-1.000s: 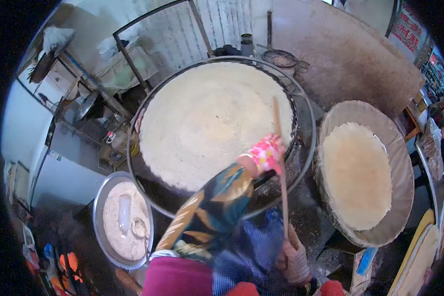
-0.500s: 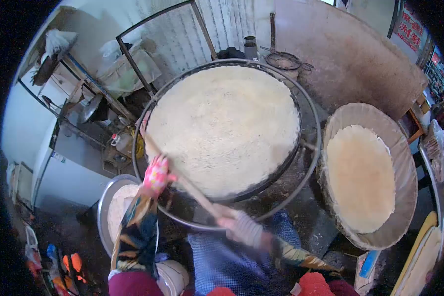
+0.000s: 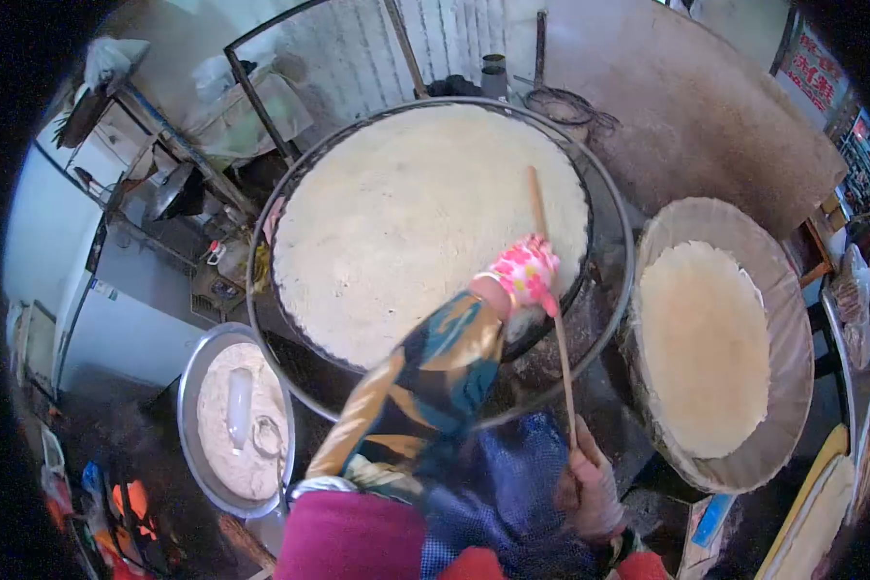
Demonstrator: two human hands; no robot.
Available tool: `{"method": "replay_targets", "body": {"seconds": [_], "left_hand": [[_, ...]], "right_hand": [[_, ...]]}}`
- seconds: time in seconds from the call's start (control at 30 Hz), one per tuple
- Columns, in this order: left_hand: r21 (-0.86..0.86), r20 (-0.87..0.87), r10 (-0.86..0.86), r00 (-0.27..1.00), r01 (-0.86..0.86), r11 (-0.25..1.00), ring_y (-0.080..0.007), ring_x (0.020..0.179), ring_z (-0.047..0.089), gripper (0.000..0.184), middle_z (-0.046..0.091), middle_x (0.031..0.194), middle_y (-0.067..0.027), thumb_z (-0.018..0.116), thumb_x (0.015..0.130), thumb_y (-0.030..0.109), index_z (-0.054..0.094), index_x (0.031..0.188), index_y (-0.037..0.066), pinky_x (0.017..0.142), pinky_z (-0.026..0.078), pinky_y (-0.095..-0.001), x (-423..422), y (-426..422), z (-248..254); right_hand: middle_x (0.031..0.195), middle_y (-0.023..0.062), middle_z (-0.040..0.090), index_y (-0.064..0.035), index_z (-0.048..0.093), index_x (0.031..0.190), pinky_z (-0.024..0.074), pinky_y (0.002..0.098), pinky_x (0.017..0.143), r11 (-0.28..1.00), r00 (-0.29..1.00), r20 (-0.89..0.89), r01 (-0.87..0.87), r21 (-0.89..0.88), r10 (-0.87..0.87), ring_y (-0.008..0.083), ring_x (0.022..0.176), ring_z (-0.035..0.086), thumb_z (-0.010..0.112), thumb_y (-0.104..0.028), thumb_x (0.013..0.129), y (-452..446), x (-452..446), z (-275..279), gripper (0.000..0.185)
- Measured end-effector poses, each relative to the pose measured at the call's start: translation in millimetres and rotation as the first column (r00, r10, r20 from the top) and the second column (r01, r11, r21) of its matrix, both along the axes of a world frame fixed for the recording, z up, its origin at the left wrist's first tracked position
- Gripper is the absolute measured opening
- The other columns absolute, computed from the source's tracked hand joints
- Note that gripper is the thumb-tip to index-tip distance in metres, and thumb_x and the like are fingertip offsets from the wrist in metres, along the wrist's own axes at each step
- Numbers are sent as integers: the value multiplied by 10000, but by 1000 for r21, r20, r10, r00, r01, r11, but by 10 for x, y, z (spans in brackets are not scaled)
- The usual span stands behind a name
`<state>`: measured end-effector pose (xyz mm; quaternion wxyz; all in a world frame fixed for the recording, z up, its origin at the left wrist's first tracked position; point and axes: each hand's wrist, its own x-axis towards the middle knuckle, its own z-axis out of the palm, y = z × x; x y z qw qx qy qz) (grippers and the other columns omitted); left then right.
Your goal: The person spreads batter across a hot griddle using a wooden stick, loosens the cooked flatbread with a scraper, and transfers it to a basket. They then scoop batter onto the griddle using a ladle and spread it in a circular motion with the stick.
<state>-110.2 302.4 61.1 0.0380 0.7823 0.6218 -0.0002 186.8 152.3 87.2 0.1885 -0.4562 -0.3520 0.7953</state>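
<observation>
My left hand (image 3: pixel 524 274), in a pink flowered glove, is wrapped round the middle of a long wooden stick (image 3: pixel 564 358) over the right side of a large round griddle. Lower down, my right hand (image 3: pixel 594 488), in a pale glove with bare fingertips, grips the stick's near end. A thin pale sheet of batter (image 3: pixel 406 213) covers the griddle, whose dark rim (image 3: pixel 587 217) shows around it. The far end of the stick lies over the sheet; whether it touches cannot be told. My left forearm crosses the griddle's near edge.
A metal basin (image 3: pixel 188 416) of pinkish dough or batter, with a clear bottle-like object and a ladle in it, stands at left. On the right, a cloth-lined basket (image 3: pixel 793 387) holds a round flatbread (image 3: pixel 706 338). A metal ring (image 3: pixel 631 261) surrounds the griddle.
My left hand has swept from the griddle's left edge to its right side with the stick. My right hand has moved right and nearer to me. The stick now points away from me.
</observation>
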Motion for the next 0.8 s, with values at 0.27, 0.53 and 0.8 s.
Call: {"method": "replay_targets", "body": {"seconds": [0.27,0.53,0.8], "left_hand": [[190,-15,226,974,-219,957,-452,1144,428,789,528,1057,-262,522,606,698,528,920,-26,1008,336,-475,-1108,-1107,-153],[305,-63,466,882,-428,851,-438,1232,361,996,420,1260,-307,512,653,697,391,1241,-97,1035,267,-512,-1375,-3560,-358],[567,278,-220,935,25,823,-379,1294,317,909,378,1361,-220,604,706,556,332,1337,-39,1067,267,-437,167,-650,136]], "right_hand": [[509,-50,344,-341,305,1391,302,228,384,743,881,-472,-339,-577,36,70,399,336,492,-211,927,55,-532,-313,517],[1017,53,641,-115,442,1332,457,263,816,604,722,77,-628,491,688,133,877,589,572,-237,853,-586,-845,-533,512],[863,-17,526,-98,334,1395,404,228,476,914,984,177,-90,395,21,62,550,459,588,-185,839,-178,560,-364,618]]}}
